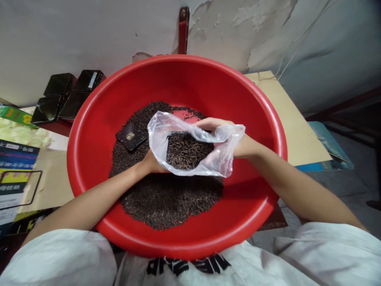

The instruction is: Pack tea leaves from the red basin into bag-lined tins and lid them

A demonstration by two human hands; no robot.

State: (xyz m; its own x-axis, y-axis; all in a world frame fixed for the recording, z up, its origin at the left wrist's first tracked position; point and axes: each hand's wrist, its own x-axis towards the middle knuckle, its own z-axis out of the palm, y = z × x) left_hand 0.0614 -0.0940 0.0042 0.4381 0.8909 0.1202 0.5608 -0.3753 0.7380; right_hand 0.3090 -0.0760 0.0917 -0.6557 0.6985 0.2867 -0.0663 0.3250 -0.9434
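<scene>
Between my two hands is a clear plastic bag (160, 135), its mouth spread wide and facing up. Dark dried leaves that look like loose tea (189, 153) fill the part of it I can see. My left hand (153, 162) grips the bag's near left side, its fingers mostly hidden underneath. On the right, my right hand (222, 133) holds the bag from outside, fingers showing partly through the plastic. The bag hangs above a big red basin (244, 107), where more loose tea (175, 202) covers the bottom. A flat black card or lid (131, 136) rests on that tea.
Several glossy black boxes (59, 85) stand left of the basin, near a green packet (16, 115) and printed sheets (18, 171). A tan board (291, 119) lies to the right. Behind is a peeling wall (89, 31), with a dark red strap (183, 31) against it.
</scene>
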